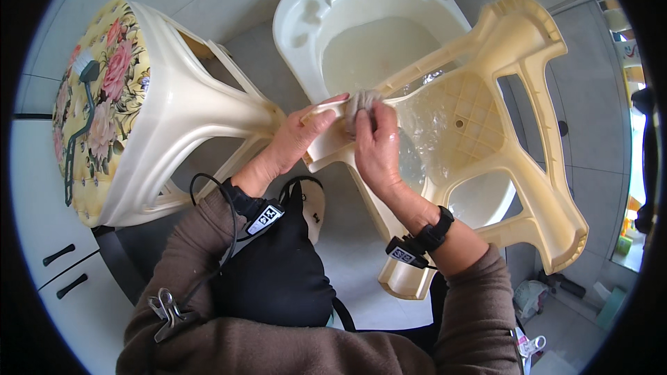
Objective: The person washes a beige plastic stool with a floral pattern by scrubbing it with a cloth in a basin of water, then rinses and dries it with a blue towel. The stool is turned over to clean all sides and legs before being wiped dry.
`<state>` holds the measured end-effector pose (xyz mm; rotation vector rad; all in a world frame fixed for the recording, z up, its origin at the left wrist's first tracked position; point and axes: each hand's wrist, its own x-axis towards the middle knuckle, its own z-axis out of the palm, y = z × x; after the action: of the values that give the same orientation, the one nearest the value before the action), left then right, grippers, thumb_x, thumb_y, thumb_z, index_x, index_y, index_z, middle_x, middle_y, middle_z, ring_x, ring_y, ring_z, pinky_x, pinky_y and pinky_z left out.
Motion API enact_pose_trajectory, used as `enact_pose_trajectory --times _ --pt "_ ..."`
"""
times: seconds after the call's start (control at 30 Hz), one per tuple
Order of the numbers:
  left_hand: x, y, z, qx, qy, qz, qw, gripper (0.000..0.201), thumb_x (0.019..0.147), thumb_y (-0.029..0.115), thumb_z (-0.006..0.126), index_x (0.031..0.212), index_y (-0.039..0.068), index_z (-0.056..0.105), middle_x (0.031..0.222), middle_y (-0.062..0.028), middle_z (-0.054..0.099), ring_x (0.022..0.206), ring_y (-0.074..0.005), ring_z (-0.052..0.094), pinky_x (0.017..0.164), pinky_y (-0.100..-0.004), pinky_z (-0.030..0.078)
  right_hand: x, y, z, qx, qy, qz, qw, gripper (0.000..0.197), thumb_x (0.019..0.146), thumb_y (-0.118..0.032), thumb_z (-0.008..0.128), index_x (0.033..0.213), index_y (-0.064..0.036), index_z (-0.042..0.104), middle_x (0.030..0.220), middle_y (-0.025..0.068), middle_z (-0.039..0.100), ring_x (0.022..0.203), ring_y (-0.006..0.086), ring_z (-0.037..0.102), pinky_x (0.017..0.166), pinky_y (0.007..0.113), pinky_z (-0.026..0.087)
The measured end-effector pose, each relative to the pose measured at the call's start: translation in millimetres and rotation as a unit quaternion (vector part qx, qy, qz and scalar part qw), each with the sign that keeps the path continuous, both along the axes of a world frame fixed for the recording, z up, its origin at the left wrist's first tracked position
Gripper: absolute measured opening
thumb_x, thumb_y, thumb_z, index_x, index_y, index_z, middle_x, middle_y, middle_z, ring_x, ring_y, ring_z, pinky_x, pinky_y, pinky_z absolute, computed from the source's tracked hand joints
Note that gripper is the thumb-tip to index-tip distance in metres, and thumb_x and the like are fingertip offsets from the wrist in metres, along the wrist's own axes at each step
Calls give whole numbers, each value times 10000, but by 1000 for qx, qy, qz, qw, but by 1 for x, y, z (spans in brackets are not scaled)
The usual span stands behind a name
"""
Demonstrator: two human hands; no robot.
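A cream plastic stool [549, 125] lies upside down over a white tub, its legs turned outward and the latticed underside of its seat wet and shiny. My left hand [295, 139] is closed round the end of its nearest-left leg [332, 147]. In my right hand [379, 146] is a bunched grey cloth [361, 105], pinched between the fingers and pressed on that same leg end. The palm side of my left hand is partly hidden by the leg.
The white tub [295, 24] holds cloudy water [379, 48]. At the left, another cream stool [177, 107] lies on its side with a flowered seat cover [101, 132]; a green long-handled brush [86, 107] rests against it. White drawers [66, 264] stand lower left. A plastic bag [531, 296] lies lower right.
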<state>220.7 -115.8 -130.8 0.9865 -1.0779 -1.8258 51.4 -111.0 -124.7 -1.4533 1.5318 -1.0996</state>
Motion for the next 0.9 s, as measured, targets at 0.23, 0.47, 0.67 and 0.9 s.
enact_pose_trajectory --times 0.23,0.47,0.67,0.9 --pt "3 -6 -11 -23 9 -26 999 606 1053 489 450 1458 41 496 1373 -95 584 1263 -146 516 1099 -309 382 -10 4 -8 -214 123 120 962 191 864 43 639 1043 7 585 982 175 572 835 323 557 720 375 488" --pt "9 -20 -12 -74 -134 -12 988 606 1057 545 398 1119 8 674 1001 -4 649 943 -97 542 892 -276 449 -1 -3 -1 -219 113 145 958 294 813 58 655 1093 -3 592 1072 223 572 978 421 555 856 468 486" --pt "4 -23 -9 -80 -153 29 985 553 1064 483 440 1038 -6 697 798 63 527 784 -46 446 729 -221 420 -14 -14 -12 -283 191 152 928 314 800 55 626 1107 -4 591 1066 215 575 969 418 573 839 462 518" --pt "2 -20 -6 -76 -168 -13 983 459 1056 327 467 1328 -13 615 1080 -67 696 971 -92 607 886 -253 493 -49 -23 -39 -235 289 159 914 315 794 34 615 1104 -10 587 1005 186 565 912 376 576 799 446 522"
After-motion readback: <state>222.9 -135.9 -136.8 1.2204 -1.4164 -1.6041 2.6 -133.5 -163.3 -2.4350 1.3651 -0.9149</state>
